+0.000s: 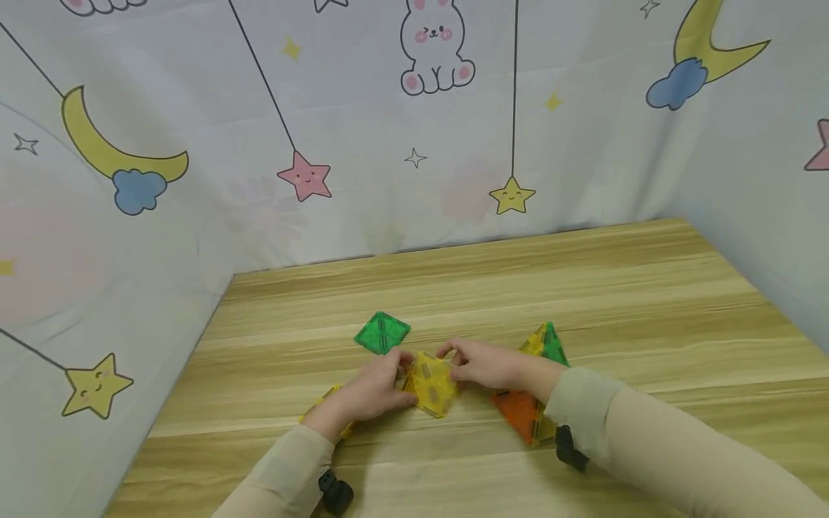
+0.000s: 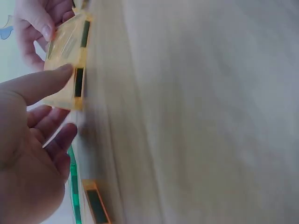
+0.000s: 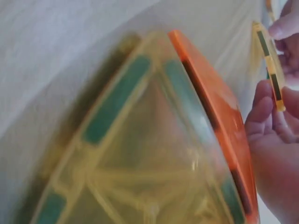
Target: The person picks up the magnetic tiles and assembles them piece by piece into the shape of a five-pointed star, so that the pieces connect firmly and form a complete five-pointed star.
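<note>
Both hands meet over a yellow magnetic tile piece (image 1: 432,388) near the middle of the table. At its left side, my left hand (image 1: 370,388) pinches it, the thumb (image 2: 49,84) lying across its face and the fingers behind. My right hand (image 1: 487,365) grips the opposite edge between thumb and fingers, and in the right wrist view this hand (image 3: 275,130) appears at the right border. Dark magnet strips show along the yellow piece's edge (image 2: 80,81). Beneath the right forearm stands a built shape of orange (image 1: 517,414), yellow and green tiles, partly hidden.
Two green triangular tiles (image 1: 382,333) lie side by side behind the left hand. Another yellow tile (image 1: 329,393) is mostly covered by the left wrist. The wooden table (image 1: 622,280) ends at a patterned cloth (image 1: 388,216) behind and at the sides.
</note>
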Motion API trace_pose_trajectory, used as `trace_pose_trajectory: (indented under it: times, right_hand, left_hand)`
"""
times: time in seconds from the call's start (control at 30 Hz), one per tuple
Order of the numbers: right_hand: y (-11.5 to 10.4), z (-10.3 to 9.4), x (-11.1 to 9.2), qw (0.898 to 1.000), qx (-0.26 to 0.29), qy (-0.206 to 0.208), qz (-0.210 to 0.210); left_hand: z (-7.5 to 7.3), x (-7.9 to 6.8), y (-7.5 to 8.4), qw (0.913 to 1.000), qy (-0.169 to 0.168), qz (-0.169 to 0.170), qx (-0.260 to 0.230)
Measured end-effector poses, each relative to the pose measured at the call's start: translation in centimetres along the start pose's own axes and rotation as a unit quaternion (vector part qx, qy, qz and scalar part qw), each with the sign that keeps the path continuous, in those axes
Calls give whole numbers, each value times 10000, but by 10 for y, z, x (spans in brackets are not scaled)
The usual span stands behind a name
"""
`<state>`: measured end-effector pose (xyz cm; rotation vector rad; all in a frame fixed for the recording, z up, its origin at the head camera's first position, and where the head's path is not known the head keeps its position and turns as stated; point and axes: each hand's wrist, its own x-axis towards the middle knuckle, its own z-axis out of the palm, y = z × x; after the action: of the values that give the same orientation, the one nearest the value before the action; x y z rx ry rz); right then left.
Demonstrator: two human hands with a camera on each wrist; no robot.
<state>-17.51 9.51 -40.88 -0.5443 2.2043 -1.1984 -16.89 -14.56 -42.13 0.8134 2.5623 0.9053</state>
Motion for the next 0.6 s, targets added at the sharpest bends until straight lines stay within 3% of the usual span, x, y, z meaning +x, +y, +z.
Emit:
trace_pose_trajectory:
  times: [0.1,0.17,0.27,0.4,0.6]
  right_hand:
    - [1,-7,-2,9990,431,-97,-55]
    - [3,-15,-5,9981,585,-160,-137]
    - [2,-27,-11,9967,754,-211,-233]
    - [0,-42,-20,9958,856,-210,-237]
    - [1,-57,-30,9982,459,-247,-292]
  left_hand:
    - [0,5,2,9943,3,-86,-1063]
    - [0,10,5,9830,32,-159,-1829]
    - [-3,17,17,9655,106,-227,-2593]
    - [-5,25,30,9506,159,-97,-3098]
    - [3,36,36,9396,-17,216,-3415]
